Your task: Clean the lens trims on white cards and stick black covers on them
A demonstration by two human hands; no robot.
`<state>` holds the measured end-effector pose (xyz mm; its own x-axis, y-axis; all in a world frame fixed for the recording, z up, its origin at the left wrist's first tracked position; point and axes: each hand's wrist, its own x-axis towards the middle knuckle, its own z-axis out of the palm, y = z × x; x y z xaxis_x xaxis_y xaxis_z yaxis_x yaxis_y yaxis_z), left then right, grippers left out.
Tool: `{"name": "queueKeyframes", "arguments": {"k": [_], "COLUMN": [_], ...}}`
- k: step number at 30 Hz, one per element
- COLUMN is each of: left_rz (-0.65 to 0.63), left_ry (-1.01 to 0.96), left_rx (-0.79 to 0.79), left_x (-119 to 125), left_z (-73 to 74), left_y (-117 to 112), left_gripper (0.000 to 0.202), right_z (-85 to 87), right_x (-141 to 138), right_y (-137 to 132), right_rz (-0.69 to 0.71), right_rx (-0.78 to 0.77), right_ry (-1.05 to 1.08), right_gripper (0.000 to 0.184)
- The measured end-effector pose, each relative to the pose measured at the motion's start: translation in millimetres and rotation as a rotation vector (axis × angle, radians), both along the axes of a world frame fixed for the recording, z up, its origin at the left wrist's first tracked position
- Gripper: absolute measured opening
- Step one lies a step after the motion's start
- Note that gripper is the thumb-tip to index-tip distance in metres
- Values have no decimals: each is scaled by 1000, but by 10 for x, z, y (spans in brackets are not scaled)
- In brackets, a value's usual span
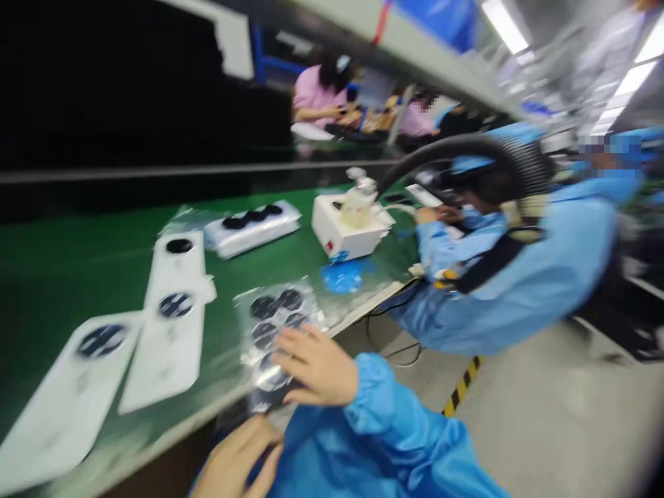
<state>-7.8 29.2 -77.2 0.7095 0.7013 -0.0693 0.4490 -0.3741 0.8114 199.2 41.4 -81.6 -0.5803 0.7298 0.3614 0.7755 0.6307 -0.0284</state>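
Observation:
My right hand (314, 366), in a blue sleeve, lies with fingers stretched out on a clear plastic tray (274, 311) of several dark round parts at the near edge of the green belt (62, 277). My left hand (238, 463) is low at the bottom of the view, just below the tray's near end and the belt's edge. Its fingers are blurred, and whether they touch the tray is unclear. The whole view is smeared by motion.
Three white flat panels (176, 325) with dark round rings lie left of the tray. Farther back are a bagged white tray (254, 228), a white box (347, 232) with a bottle on it, and a blue cloth (342, 277). A co-worker in blue (519, 270) sits at right.

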Motion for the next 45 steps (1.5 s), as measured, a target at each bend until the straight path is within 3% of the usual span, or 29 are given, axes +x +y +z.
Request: {"name": "queueKeyframes", "arguments": {"k": [4,7,11,16,20,33,45], "left_rz": [227,394,543,528,490,489,500], "left_ry": [-188,-367,-560,-656,-668,-623,-409], "left_rx": [-343,-493,-559,-592,-584,-444,-113], "left_x": [39,65,49,22,22,24,119], "left_z": [-248,-412,-433,-375,-363,-304,-111], "left_y": [-167,-192,-201,-189,-200,-172,-95], "left_gripper": [30,34,27,19,18,19,11], "right_z": [88,118,147,160,160,125,195], "right_x": [146,167,111,80,21,-352,-330], "right_y": [11,1,-54,-136,-209,-200,-128], "right_rz": [63,87,100,56,-14,62,30], "right_rx": [-134,-150,-112,-26,-10,-23,-83], "right_ry": [19,16,55,308,433,371,349], "right_gripper": [52,52,52,30,18,6,2]}}
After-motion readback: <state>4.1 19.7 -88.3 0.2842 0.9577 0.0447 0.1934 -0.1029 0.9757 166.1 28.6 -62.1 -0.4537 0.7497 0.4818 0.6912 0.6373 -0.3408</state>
